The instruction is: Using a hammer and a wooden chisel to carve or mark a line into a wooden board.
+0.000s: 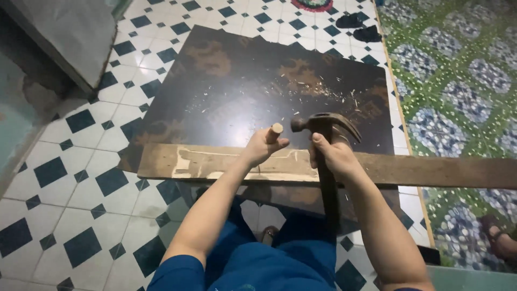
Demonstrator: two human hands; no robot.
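Note:
My left hand (262, 146) grips a short round wooden peg (275, 131), held upright over a long wooden plank (431, 170). My right hand (335, 154) is closed around the dark handle of a claw hammer (325, 125), close below its head. The hammer's face points left, a few centimetres from the top of the peg. The plank lies across a dark board (237, 86) that rests on the tiled floor and is strewn with pale wood chips.
White floor tiles with dark blue diamonds (70, 178) spread to the left. A green patterned mat (458, 70) covers the right side. A pair of dark shoes (358, 27) sits at the top. Another person's sandalled foot (498, 237) shows at lower right.

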